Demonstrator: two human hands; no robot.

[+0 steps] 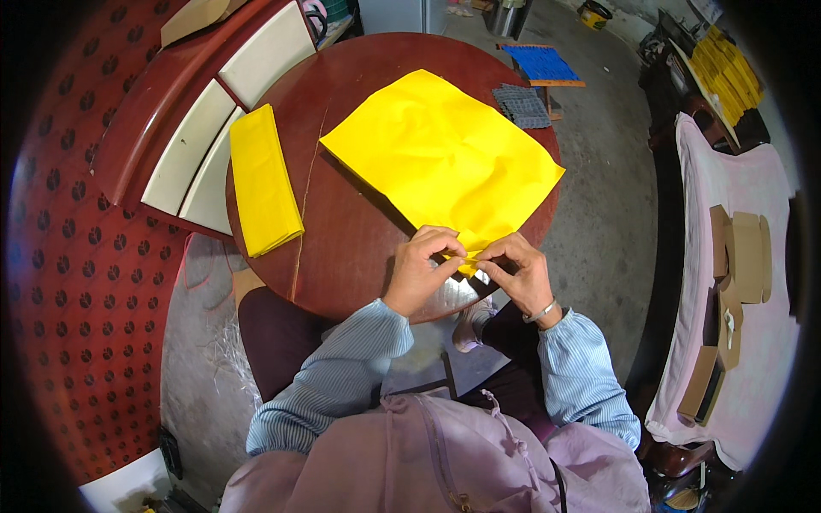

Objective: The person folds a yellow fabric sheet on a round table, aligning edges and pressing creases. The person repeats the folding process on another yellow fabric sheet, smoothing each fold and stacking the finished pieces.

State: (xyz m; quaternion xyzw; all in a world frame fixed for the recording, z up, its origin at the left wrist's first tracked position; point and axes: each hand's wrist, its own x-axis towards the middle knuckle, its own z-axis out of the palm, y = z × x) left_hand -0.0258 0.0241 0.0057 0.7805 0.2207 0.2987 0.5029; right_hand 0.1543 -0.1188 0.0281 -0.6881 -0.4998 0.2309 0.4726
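A large yellow sheet (445, 150), slightly wrinkled and cloth-like or papery, lies across the round dark red table (342, 265). Its near corner is pinched between the fingertips of my left hand (423, 265) and my right hand (520, 272), which almost meet at the table's near edge. The corner looks gathered or folded there; my fingers hide the exact fold. On my right wrist is a bracelet. Left of the sheet, apart from both hands, rests a folded yellow stack (265, 184) of similar material.
A grey textured cloth (522, 106) lies at the table's far right edge. Beyond it stands a low stool with a blue top (547, 64). At left is a red cabinet with cream panels (184, 145). Opened cardboard boxes (735, 256) sit on a pink-covered seat (676, 376) at right.
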